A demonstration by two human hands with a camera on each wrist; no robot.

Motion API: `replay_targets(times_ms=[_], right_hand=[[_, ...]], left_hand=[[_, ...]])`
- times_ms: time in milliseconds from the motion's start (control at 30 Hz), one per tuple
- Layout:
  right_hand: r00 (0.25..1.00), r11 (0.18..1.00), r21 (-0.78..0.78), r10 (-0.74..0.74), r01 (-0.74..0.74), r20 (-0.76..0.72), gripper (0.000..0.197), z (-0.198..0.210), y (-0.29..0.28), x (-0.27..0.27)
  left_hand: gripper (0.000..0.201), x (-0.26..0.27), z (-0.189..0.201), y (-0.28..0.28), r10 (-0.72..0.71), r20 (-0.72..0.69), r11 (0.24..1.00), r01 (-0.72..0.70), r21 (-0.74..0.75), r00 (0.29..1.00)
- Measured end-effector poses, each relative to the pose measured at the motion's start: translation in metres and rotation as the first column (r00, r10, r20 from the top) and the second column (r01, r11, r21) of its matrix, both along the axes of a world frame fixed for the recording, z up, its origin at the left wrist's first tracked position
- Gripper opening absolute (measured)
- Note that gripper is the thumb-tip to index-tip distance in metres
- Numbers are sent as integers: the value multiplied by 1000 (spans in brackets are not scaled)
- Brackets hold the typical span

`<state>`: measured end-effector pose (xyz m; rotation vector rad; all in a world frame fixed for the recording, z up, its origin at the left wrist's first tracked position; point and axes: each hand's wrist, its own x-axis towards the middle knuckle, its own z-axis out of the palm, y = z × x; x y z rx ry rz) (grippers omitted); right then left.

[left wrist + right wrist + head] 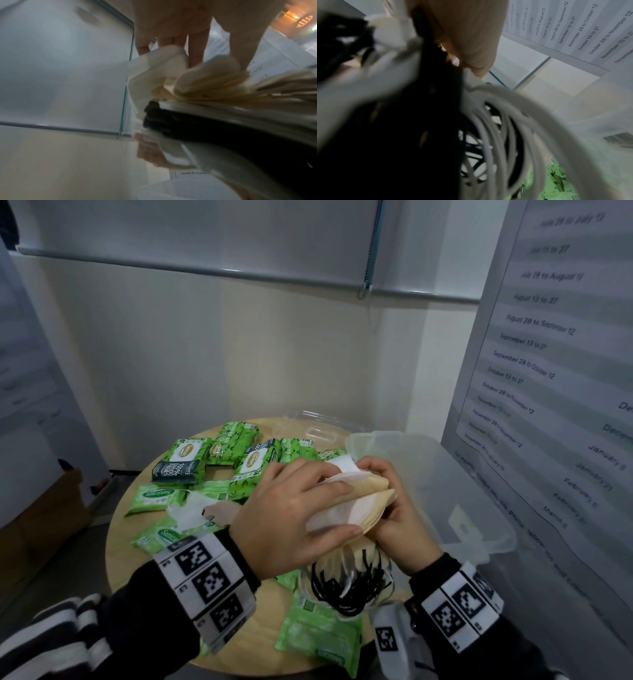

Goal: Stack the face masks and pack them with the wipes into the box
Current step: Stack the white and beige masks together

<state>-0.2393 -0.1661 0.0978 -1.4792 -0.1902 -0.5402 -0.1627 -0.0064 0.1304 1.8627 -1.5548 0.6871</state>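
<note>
A thick stack of face masks (356,501), white, cream and black, is held between both hands above the round table (118,546). My left hand (291,511) lies over its top with fingers curled round the edge. My right hand (394,508) grips it from the right and below. White and black ear loops (349,583) hang from the stack's near end, also filling the right wrist view as ear loops (488,135). The mask stack (205,94) fans out in the left wrist view. The clear plastic box (455,491) stands open just right of the hands.
Several green wipe packs (186,455) lie scattered over the table, one wipe pack (318,635) near the front edge. A loose white mask (191,508) and a beige mask (222,513) lie left of the hands. The clear lid (318,426) sits behind. A wall poster (548,371) stands right.
</note>
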Motion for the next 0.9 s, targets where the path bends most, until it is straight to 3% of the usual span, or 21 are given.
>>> replay_targets(times_ms=[300,633,900], right_hand=[[999,1000,25,-14,15,-32,58,-1,2,1],[997,999,46,10,-6,-81,60,3,3,0],[994,991,127,43,-30,-104,53,8,6,-5]], left_hand=[[23,2,-1,-2,66,-63,998,-67,-6,996],[20,4,9,-4,-74,-398,983,-1,-184,914],[21,4,24,-2,-44,-520,970,-88,-228,853]])
